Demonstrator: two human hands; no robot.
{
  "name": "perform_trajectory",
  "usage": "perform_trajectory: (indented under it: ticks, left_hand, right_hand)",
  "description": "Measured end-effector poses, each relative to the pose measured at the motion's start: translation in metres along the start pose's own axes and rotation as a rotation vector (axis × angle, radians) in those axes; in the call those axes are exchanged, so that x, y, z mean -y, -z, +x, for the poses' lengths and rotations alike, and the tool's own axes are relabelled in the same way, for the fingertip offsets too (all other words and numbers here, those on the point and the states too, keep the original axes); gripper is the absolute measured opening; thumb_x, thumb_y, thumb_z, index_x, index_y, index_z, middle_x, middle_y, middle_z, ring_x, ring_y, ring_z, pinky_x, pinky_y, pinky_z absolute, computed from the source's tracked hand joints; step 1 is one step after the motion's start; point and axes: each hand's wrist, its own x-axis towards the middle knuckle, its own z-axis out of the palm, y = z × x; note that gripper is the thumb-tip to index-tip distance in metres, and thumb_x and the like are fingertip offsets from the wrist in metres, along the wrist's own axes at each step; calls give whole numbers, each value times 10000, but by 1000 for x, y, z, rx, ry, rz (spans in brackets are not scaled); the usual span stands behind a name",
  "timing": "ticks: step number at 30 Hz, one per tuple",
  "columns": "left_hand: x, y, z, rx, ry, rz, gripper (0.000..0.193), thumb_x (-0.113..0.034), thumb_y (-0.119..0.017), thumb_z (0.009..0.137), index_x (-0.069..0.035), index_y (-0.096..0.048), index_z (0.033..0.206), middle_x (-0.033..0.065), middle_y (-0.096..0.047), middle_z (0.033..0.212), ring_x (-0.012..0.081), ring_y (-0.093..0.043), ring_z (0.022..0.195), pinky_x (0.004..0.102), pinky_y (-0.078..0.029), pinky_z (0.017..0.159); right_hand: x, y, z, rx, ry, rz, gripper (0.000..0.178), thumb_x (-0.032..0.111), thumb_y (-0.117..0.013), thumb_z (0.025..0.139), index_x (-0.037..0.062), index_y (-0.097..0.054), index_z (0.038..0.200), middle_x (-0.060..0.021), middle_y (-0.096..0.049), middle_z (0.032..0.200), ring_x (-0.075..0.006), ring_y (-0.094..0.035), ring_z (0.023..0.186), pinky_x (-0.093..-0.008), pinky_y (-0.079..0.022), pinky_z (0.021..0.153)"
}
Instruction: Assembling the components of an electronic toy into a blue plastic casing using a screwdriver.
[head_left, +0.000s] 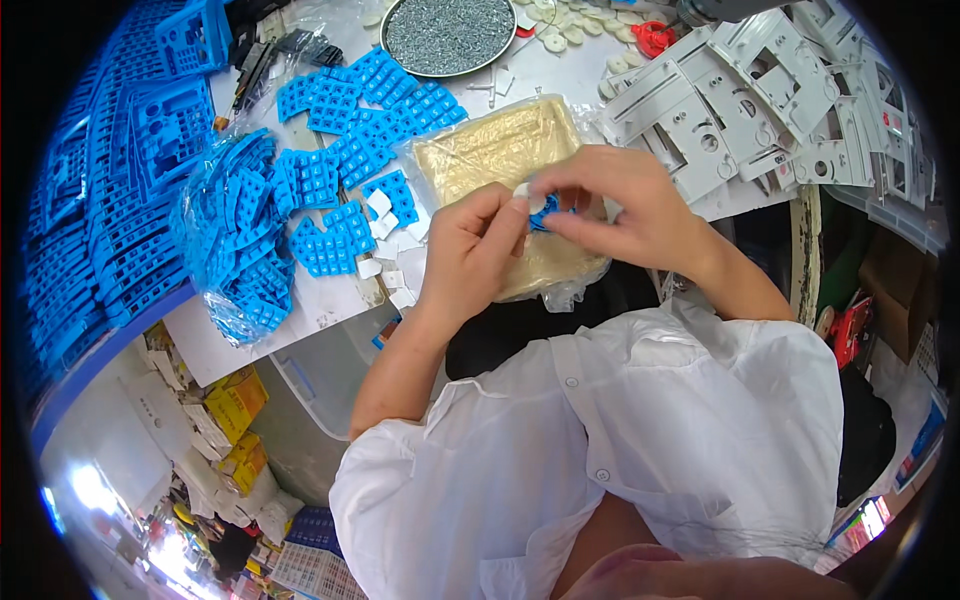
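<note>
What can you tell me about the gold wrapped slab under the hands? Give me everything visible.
The slab is flat, roughly rectangular and gold-tan, with rounded corners and a slight sheen. Clear, wrinkled plastic covers it and bunches loosely at its near edge. It lies slightly turned on the white table, its near end apparently jutting past the table's edge. The left hand and right hand hide part of it; whether they touch it, I can't tell.
</note>
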Motion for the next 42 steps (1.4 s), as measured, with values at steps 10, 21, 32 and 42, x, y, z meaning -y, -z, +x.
perform_trajectory:
  ticks: [10, 21, 32, 42]
  left_hand:
    - [5, -21, -32, 190, 267, -234, 293, -225, -523, 1083, -40, -639, 888, 23, -651, 738, 51, -495, 524, 209, -360, 476]
    - [-29, 20, -23, 161, -78, 428, 182, -169, -605, 1018, -17, -687, 1077, 77, -698, 873, 137, -630, 708, 295, -487, 618]
    - [-72, 191, 52, -534, -209, 1262, 258, -272, -687, 940, -36, -757, 1016, 134, -752, 849, 255, -722, 748, 339, -536, 703]
    - [-70, 321, 175, -771, 192, 1542, 315, -371, -677, 868, -119, -781, 1026, 153, -754, 1096, 362, -706, 1039, 477, -567, 865]
  right_hand:
    - [-2, -5, -44, -50, 267, -277, 284, 48, -845, 721, 42, -715, 973, -113, -709, 1034, -276, -664, 819, -353, -542, 677]
    - [-2, 19, -26, -96, 166, -381, 210, 36, -807, 761, 40, -708, 945, -89, -693, 1012, -286, -651, 867, -371, -540, 717]
    - [-51, 49, 10, -215, -6, -799, 160, 115, -751, 838, 68, -699, 982, -65, -695, 989, -290, -609, 985, -409, -496, 849]
    - [-30, 81, -12, -82, -202, -1054, 738, 133, -843, 701, 93, -590, 1393, -110, -535, 1440, -368, -519, 1212, -439, -455, 1004]
